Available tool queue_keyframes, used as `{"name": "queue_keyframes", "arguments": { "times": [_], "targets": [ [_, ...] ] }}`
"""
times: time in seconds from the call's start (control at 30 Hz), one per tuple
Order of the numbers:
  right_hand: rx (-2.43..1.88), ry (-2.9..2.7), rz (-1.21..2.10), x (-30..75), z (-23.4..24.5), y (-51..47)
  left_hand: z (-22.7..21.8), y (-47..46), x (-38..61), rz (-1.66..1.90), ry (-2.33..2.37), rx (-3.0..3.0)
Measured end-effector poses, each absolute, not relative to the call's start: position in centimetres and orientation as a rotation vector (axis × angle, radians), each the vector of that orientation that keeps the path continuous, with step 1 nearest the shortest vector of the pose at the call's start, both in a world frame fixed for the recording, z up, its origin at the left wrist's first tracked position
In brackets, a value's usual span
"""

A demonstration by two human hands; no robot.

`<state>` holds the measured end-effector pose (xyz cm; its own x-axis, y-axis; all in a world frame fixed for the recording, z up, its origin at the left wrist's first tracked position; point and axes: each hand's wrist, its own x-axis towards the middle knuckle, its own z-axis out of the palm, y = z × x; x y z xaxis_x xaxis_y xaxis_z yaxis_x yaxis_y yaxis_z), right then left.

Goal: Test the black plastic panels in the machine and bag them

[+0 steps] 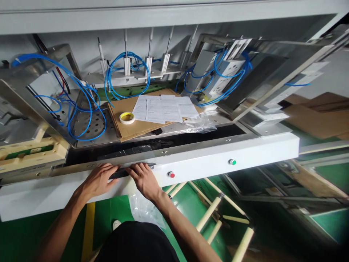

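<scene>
My left hand (101,179) is closed on one end of a dark, elongated black piece (120,173) at the white front ledge of a machine. Its thumb lies along the near side of the piece. My right hand (145,180) grips the other end, fingers bent over the ledge's top edge. What kind of piece it is I cannot make out, since both hands cover part of it. Beneath my right hand a clear plastic bag (145,207) hangs down in front of the ledge. Some clear film (131,151) lies just behind the hands.
Paper sheets (163,109) and a tape roll (127,117) rest on cardboard (122,131) inside the machine. Blue air hoses (109,78) loop around the cylinders. A red button (171,174) and a green button (232,162) sit on the white ledge (201,171). Below stands a pale tube frame (208,213).
</scene>
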<state>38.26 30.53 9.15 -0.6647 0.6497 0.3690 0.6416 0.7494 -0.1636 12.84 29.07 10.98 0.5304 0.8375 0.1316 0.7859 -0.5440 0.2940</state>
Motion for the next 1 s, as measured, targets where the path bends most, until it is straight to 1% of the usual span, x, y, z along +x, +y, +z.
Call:
{"name": "queue_keyframes", "arguments": {
  "times": [0.07, 0.17, 0.3, 0.5, 0.6, 0.67, 0.77, 0.83, 0.93, 0.97, 1.0],
  "targets": [
    [-0.998, -2.571, 0.104, 38.2, 10.0, 31.2, 11.2, 29.4, 12.8, 0.427, 1.372, 2.594],
    [-1.074, -2.561, 0.207, 38.0, 11.2, 32.1, 10.9, 29.5, 12.9, 0.588, 1.472, 2.650],
    [-1.177, -2.565, 0.278, 37.4, 11.7, 33.7, 9.9, 29.5, 13.3, 0.710, 1.605, 2.689],
    [-1.223, -2.552, 0.242, 36.5, 10.5, 36.0, 8.3, 30.1, 14.0, 0.571, 1.591, 2.673],
    [-1.219, -2.481, 0.210, 36.8, 10.1, 35.4, 8.0, 30.4, 14.1, 0.478, 1.625, 2.648],
    [-1.198, -2.308, 0.223, 37.0, 9.6, 33.7, 8.3, 30.4, 14.1, 0.435, 1.653, 2.654],
    [-1.265, -1.863, 0.316, 37.0, 8.0, 29.8, 9.3, 30.1, 13.9, 0.432, 1.593, 2.683],
    [-1.385, -1.583, 0.494, 36.4, 6.6, 27.2, 9.9, 29.7, 13.8, 0.491, 1.547, 2.662],
    [-1.402, -1.126, 1.132, 35.1, 5.2, 24.8, 10.3, 28.2, 13.8, 0.525, 1.524, 2.520],
    [-1.352, -1.007, 1.310, 34.6, 5.1, 24.3, 10.2, 27.6, 14.0, 0.514, 1.508, 2.449],
    [-1.298, -0.936, 1.420, 34.1, 5.1, 24.1, 10.0, 26.8, 14.2, 0.511, 1.490, 2.371]
  ]
}}
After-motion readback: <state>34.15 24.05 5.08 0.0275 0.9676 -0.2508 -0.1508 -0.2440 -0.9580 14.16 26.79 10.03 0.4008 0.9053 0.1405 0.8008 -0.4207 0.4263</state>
